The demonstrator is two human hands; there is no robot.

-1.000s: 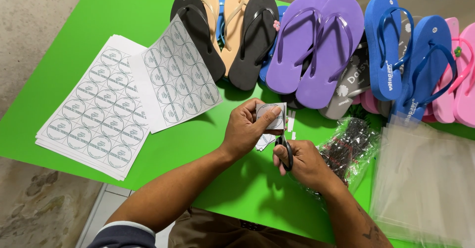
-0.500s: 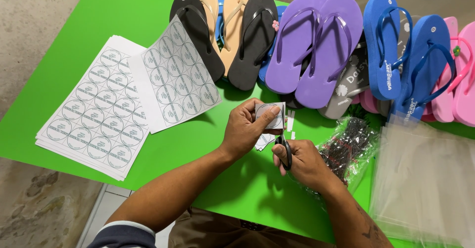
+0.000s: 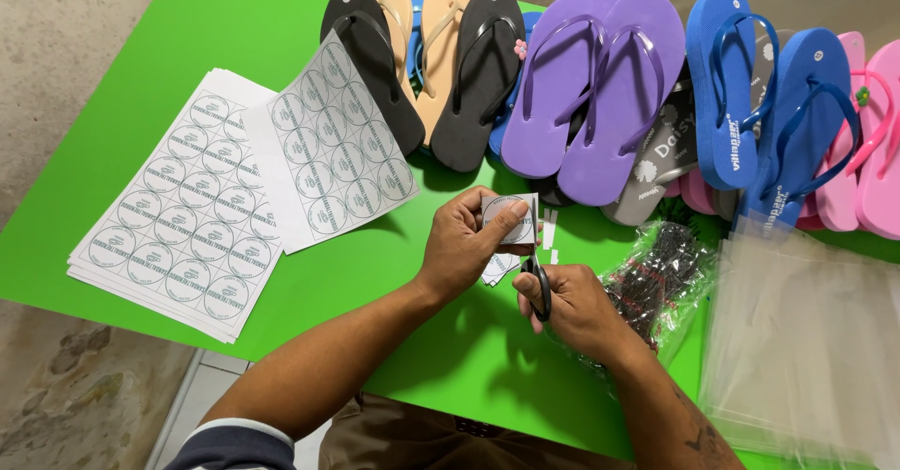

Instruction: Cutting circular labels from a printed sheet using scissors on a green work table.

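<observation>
My left hand (image 3: 467, 243) pinches a small white paper label (image 3: 514, 217) with a round printed mark, held just above the green table (image 3: 187, 29). My right hand (image 3: 574, 307) grips black-handled scissors (image 3: 538, 283), whose blades point up into the label's right edge. A few cut paper scraps (image 3: 497, 268) lie on the table under both hands. To the left rests a stack of white sheets printed with round labels (image 3: 178, 226), and one loose sheet (image 3: 333, 151) leans across it.
A row of flip-flops lies along the far edge: black (image 3: 375, 62), tan (image 3: 441, 29), purple (image 3: 600, 76), blue (image 3: 750, 95), pink (image 3: 872, 142). A clear bag of dark small parts (image 3: 661, 283) sits right of my hands. Clear plastic bags (image 3: 806, 348) are stacked at right.
</observation>
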